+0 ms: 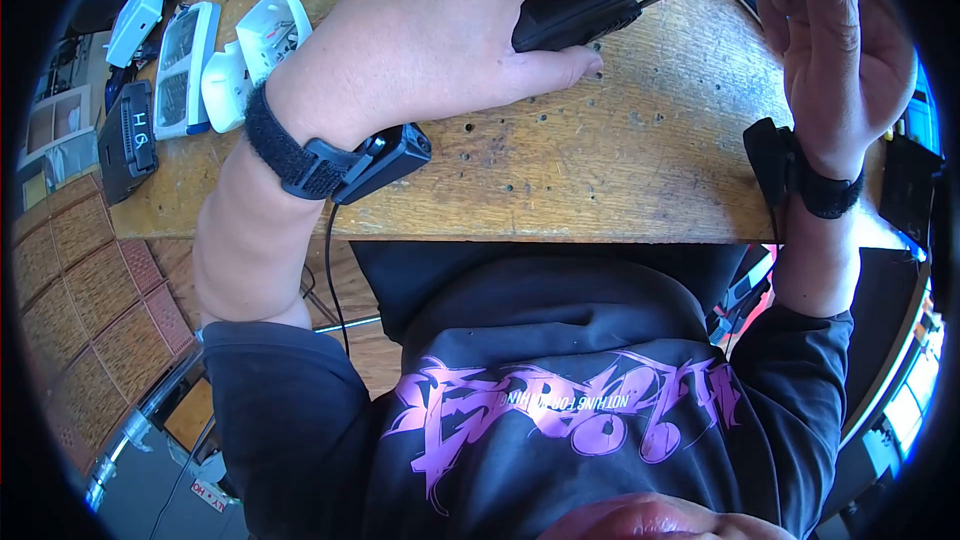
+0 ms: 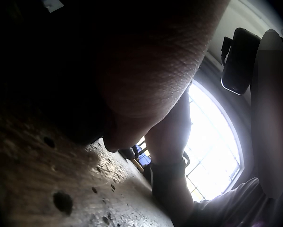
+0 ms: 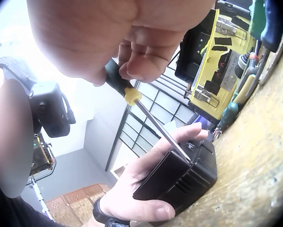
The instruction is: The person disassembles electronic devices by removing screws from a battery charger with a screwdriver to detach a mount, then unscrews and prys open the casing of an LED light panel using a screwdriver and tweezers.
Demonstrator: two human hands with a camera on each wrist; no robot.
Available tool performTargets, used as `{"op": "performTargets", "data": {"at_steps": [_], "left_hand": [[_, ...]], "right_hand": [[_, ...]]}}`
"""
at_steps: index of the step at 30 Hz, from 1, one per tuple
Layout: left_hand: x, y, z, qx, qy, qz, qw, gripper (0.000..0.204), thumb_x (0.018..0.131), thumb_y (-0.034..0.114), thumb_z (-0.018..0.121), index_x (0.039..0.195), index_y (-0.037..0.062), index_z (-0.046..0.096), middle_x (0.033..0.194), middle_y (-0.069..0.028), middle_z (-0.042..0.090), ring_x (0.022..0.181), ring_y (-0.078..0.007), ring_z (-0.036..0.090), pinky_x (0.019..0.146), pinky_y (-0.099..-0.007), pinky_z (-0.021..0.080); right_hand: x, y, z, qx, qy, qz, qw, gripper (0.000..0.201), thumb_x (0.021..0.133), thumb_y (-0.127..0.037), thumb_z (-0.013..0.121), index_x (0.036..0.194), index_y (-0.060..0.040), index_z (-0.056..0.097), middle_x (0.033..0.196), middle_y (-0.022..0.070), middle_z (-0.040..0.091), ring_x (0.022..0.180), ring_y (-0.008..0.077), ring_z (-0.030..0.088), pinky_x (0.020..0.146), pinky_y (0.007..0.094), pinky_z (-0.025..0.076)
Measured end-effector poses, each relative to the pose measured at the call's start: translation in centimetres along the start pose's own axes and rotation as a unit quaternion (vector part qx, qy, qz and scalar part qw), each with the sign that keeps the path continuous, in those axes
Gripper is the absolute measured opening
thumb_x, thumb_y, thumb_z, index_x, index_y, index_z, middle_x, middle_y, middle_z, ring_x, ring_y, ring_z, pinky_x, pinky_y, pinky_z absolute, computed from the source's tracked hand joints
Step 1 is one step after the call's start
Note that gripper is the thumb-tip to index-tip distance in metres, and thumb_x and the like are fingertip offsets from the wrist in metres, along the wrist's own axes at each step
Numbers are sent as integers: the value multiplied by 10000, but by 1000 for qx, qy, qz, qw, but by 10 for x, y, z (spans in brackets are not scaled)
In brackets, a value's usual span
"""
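On the wooden table, a black plastic box (image 1: pixel 580 10) with slots in its side lies under my left hand (image 1: pixel 430 30). My left fingers and thumb grip it from both sides, as the right wrist view also shows. My right hand (image 1: pixel 850 60) holds a screwdriver (image 3: pixel 160 125) by its dark green handle (image 3: pixel 115 78), which has a yellow collar. Its metal shaft slants down and the tip meets the edge of the box's end face. In the dark left wrist view, the left hand (image 2: pixel 151 90) fills the upper part and hides the box.
To the left stand an open white container (image 1: pixel 270 25) with small metal parts, a clear-lidded organizer (image 1: pixel 187 70) and a black case (image 1: pixel 130 140). The right wrist view shows a yellow toolbox (image 3: pixel 203 90) and several hand tools, including green-handled pliers (image 3: pixel 228 115). The table's front edge (image 1: pixel 560 240) is near my body.
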State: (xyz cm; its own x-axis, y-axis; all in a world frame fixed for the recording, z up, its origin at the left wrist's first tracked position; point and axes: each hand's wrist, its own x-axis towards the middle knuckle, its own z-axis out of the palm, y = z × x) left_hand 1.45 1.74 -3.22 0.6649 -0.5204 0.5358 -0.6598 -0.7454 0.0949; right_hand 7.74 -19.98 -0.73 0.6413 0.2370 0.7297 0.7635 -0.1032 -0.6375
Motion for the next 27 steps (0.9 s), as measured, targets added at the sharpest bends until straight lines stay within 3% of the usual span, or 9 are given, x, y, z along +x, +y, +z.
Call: {"op": "performTargets", "data": {"at_steps": [2, 8, 9, 11, 14, 15, 17, 24, 27], "left_hand": [[-1, -1, 2, -18, 19, 1, 1000, 657, 728, 313, 811, 1297, 36, 637, 1221, -176, 567, 1207, -364, 556, 1110, -527, 352], [-1, -1, 0, -12, 13, 3, 1000, 666, 733, 315, 809, 1309, 38, 621, 1229, -174, 563, 1208, -370, 548, 1107, -520, 354], [-1, -1, 0, -14, 14, 2, 1000, 667, 734, 316, 808, 1311, 40, 618, 1228, -174, 562, 1208, -371, 546, 1105, -518, 354], [0, 0, -1, -17, 14, 0, 1000, 669, 735, 318, 808, 1313, 41, 616, 1227, -173, 561, 1207, -372, 545, 1103, -516, 355], [1, 3, -4, 33, -15, 12, 999, 663, 737, 324, 805, 1306, 42, 617, 1220, -175, 560, 1205, -374, 545, 1101, -515, 355], [0, 0, -2, 11, -3, 5, 1000, 657, 738, 326, 803, 1301, 41, 619, 1217, -175, 560, 1205, -374, 545, 1100, -514, 355], [-1, 0, 0, -10, 10, -1, 1000, 652, 739, 327, 801, 1296, 41, 620, 1214, -175, 560, 1205, -374, 545, 1099, -513, 355], [1, 1, -2, -20, 6, -7, 1000, 657, 730, 315, 803, 1297, 43, 610, 1210, -170, 561, 1203, -368, 550, 1089, -508, 362], [4, 5, -6, 6, -12, -4, 1000, 663, 727, 310, 807, 1300, 43, 607, 1209, -167, 562, 1201, -365, 553, 1088, -507, 363]], "right_hand": [[4, 14, -11, 61, -87, -88, 990, 549, 1068, -418, 583, 1431, -22, 465, 985, 48, 675, 538, 6, 475, 454, 147, 386], [5, 3, -16, 41, -162, -85, 982, 507, 1088, -410, 543, 1393, -7, 493, 998, 60, 677, 533, 4, 463, 455, 148, 383], [2, 2, -13, 41, -162, -84, 982, 507, 1088, -410, 543, 1393, -7, 493, 998, 60, 677, 533, 4, 463, 455, 148, 383], [-4, 1, -4, 19, -41, 11, 999, 498, 1087, -400, 547, 1393, -10, 502, 1026, 64, 672, 539, 3, 461, 457, 150, 383], [2, 3, -23, -107, -113, -24, 988, 533, 1081, -390, 564, 1451, -21, 461, 1046, 60, 668, 552, 8, 477, 458, 153, 383], [2, 15, -28, -107, -112, -24, 988, 533, 1081, -390, 564, 1451, -21, 461, 1046, 60, 668, 552, 8, 477, 458, 153, 383], [6, 35, -23, 91, -127, -16, 988, 581, 1074, -376, 585, 1511, -39, 403, 1043, 59, 668, 560, 12, 494, 458, 156, 385], [3, 7, -18, -20, -98, -17, 995, 603, 1074, -346, 590, 1547, -51, 361, 1025, 72, 674, 538, 23, 498, 441, 161, 381], [5, 8, -17, 4, -105, -113, 988, 615, 1078, -332, 582, 1564, -47, 335, 1019, 83, 678, 528, 32, 500, 437, 162, 386]]}}
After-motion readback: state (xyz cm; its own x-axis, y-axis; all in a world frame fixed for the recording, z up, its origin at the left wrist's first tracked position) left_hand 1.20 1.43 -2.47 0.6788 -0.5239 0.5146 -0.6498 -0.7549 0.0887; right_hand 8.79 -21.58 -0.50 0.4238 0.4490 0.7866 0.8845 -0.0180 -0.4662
